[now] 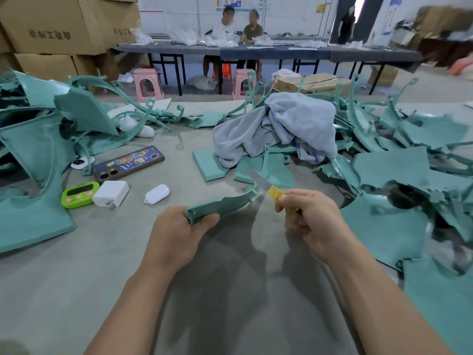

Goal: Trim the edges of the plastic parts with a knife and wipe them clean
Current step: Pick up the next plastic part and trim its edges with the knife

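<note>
Single head-worn wide-angle view, facing forward and down, close above the table (76, 290)

teal part (225, 203), yellow knife (275, 192) — grey cloth (281, 124)

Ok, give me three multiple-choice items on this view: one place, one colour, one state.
1. Where does the grey cloth lie? A. on the heap of teal parts, right of centre B. at the far left edge C. at the bottom edge
2. The knife handle is: A. red B. yellow C. black
3. The left hand: A. hangs open B. is an empty fist C. grips one end of the curved teal part
Answers: 1 A, it drapes over the heap; 2 B, yellow shows just above the right hand; 3 C, its fingers curl round the part's end.
</note>
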`<action>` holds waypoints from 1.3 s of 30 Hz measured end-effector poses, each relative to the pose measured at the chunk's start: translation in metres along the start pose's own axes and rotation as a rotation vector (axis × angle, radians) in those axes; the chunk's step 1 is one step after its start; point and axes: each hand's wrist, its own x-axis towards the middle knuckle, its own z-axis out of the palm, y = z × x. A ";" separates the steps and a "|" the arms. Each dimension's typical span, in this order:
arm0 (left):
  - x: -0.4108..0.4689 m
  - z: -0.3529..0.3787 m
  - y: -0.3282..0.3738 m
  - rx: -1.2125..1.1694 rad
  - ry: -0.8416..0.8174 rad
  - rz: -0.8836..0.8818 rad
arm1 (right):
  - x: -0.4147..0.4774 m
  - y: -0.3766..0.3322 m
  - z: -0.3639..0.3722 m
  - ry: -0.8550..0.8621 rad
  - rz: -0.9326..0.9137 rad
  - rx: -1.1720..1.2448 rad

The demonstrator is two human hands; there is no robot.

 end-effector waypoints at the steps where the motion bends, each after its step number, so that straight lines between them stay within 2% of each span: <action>1: 0.000 0.000 -0.001 0.011 -0.003 0.008 | 0.000 -0.001 -0.003 0.047 0.000 -0.031; 3: -0.001 -0.001 -0.001 0.017 0.006 0.021 | 0.001 -0.002 -0.010 0.088 -0.042 0.008; 5: 0.001 -0.002 0.000 0.030 0.013 0.036 | -0.001 -0.003 -0.012 -0.009 -0.077 0.076; 7: 0.002 -0.002 -0.001 0.048 0.014 0.048 | -0.001 -0.003 -0.009 -0.051 -0.058 0.014; 9: 0.003 -0.002 -0.001 0.063 0.014 0.052 | 0.002 -0.003 -0.010 0.042 -0.040 -0.041; 11: 0.003 -0.002 -0.002 0.069 0.017 0.065 | 0.004 -0.001 -0.015 0.089 -0.060 0.051; 13: 0.003 -0.002 -0.001 0.098 0.024 0.098 | 0.004 0.001 -0.016 -0.006 -0.085 0.158; 15: 0.003 -0.003 0.000 0.136 0.036 0.135 | 0.002 0.004 -0.011 -0.079 -0.052 0.090; 17: 0.001 -0.004 0.004 0.143 0.026 0.196 | 0.004 0.005 -0.008 -0.029 0.001 -0.027; 19: -0.003 -0.005 0.007 0.103 -0.007 0.213 | 0.005 0.004 -0.012 0.036 -0.013 -0.036; 21: -0.004 -0.006 0.008 0.070 -0.020 0.203 | 0.004 0.003 -0.017 -0.045 -0.063 0.050; 23: -0.005 -0.007 0.009 0.051 -0.024 0.203 | 0.001 0.002 -0.016 -0.122 -0.070 -0.013; 25: -0.005 -0.007 0.010 0.035 -0.044 0.212 | 0.002 0.003 -0.015 -0.035 -0.067 -0.185; 27: -0.005 -0.008 0.009 0.006 -0.048 0.204 | 0.003 0.002 -0.017 0.030 -0.093 -0.166; 29: -0.003 -0.008 0.006 -0.002 -0.046 0.199 | 0.001 0.000 -0.019 -0.068 -0.098 -0.086; 31: -0.001 -0.010 0.002 0.037 -0.056 0.228 | -0.001 0.001 -0.018 -0.104 -0.102 -0.221; 33: -0.002 -0.012 0.000 0.054 -0.076 0.249 | 0.001 0.003 -0.018 0.017 -0.152 -0.357; 35: -0.002 -0.015 -0.002 0.038 -0.083 0.267 | 0.002 0.004 -0.019 0.072 -0.194 -0.339; 37: 0.001 -0.016 -0.003 0.010 -0.094 0.273 | 0.001 0.002 -0.020 -0.078 -0.179 -0.269; 39: 0.005 -0.014 -0.005 -0.146 -0.160 0.175 | -0.003 0.000 -0.017 -0.262 -0.122 -0.349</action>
